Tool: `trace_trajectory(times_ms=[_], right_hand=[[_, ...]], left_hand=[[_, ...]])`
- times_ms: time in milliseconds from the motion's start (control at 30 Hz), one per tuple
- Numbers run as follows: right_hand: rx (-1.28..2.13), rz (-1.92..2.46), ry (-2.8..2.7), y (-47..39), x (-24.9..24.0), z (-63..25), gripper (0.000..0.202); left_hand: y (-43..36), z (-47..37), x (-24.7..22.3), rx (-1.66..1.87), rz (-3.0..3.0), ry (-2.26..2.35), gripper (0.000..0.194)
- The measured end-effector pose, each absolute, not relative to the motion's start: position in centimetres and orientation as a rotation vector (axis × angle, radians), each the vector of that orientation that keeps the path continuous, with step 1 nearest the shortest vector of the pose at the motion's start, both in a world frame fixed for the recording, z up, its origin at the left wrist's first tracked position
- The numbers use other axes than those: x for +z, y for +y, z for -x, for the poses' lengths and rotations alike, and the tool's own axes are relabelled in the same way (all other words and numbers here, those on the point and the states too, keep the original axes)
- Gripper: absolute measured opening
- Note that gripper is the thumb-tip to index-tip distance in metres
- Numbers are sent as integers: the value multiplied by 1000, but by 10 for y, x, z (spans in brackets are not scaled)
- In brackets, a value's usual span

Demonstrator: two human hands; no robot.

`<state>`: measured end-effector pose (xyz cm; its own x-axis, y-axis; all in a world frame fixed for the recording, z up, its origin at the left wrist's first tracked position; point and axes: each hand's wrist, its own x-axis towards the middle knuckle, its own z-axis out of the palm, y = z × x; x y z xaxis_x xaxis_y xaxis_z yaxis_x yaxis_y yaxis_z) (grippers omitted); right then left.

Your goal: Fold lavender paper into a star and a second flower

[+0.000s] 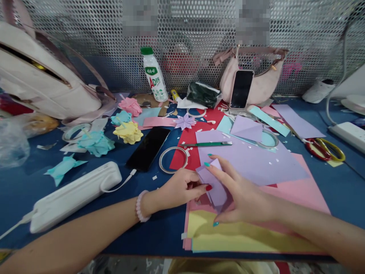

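A small folded piece of purple paper [215,182] is held between both hands above a stack of coloured sheets. My left hand [185,186], with a pink bead bracelet at the wrist, pinches its left edge between thumb and curled fingers. From the right, my right hand [242,194] grips the folded paper with fingers over its top and the thumb below. Beneath lie a large purple sheet [256,163], pink paper [308,186] and yellow paper [256,232]. A green craft knife [211,144] rests on the purple sheet, just beyond my hands.
Left of my hands are a tape roll [173,160], a black phone [148,148] on a cable and a white power strip [75,196]. Folded paper flowers [128,132] stand behind. A bottle [154,76], a propped phone [242,89] and scissors [325,149] lie farther out.
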<state>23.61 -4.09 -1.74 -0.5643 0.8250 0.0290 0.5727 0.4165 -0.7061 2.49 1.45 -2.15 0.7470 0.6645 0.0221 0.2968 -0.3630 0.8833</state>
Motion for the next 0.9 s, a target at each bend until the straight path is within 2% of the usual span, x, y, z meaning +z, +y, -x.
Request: trace_trajectory(times_ms=[200,433,500,633,767,900], right_hand=[[886,1150,-2110,-40,-22,-232,87],[1172,1039,-1887,-30,-23,-240,77],[1202,1083,-1954,-32,-19,-240,82],[1213,1133,-2050,-40,-19,-235,105],[1256,1157,-1996,-42,-21,-231,100],[1523,1033,-1853,-35,-16,-236,93]], left_hand=[[15,-23,-24,445,-1893,711,37],[16,-22,-25,451,-1801,771,39],[16,-23,-25,446,-1821,788,39],[16,-22,-25,440,-1902,762,37],[15,-20,-26,439,-2032,713,36],[14,-19,-26,501,-2028,719,42]])
